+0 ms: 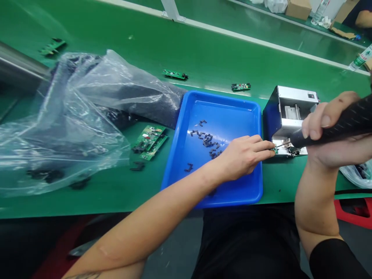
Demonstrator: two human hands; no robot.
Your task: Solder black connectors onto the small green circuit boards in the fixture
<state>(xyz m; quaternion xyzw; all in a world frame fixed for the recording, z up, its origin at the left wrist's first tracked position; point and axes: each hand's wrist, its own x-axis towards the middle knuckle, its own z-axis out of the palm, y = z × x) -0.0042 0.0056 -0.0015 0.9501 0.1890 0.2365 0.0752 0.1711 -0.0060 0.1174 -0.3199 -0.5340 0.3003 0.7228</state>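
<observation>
My left hand (pixel 245 155) reaches across the blue tray (pixel 180 155) and pinches a small green circuit board (pixel 274 150) at the foot of a metal fixture box (pixel 287 112). My right hand (pixel 331 128) is wrapped round the black handle of a powered screwdriver (pixel 343 126), whose thin tip (pixel 281 145) points at that small board. Several small black plastic parts (pixel 207 139) lie loose in the tray beside my left wrist.
A large crumpled clear plastic bag (pixel 75 116) with dark parts lies at the left. Two green circuit boards (pixel 150 141) lie between bag and tray. More small boards (pixel 175 74) (pixel 241 86) (pixel 52 45) sit farther back on the green belt. Another person's arm (pixel 363 17) shows top right.
</observation>
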